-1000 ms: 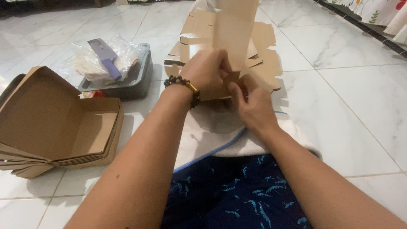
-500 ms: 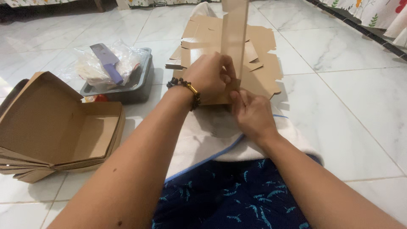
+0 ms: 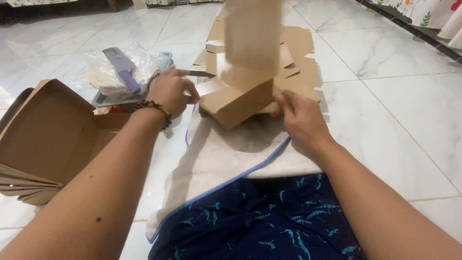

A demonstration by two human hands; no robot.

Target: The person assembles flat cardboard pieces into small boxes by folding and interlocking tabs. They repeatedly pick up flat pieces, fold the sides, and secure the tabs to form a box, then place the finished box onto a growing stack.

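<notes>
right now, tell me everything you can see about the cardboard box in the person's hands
The cardboard box is plain brown card, half folded: a low tray part with a tall lid flap standing upright and blurred at the top. It sits tilted over a white towel on the lap. The left hand pinches its left flap; the right hand grips its right edge. Flat box blanks lie behind it.

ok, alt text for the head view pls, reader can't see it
Two bare hands, left hand and right hand, grip a half-folded brown cardboard box over a white towel on the lap. Folded boxes are stacked left on the tiled floor; flat cardboard blanks lie ahead.
</notes>
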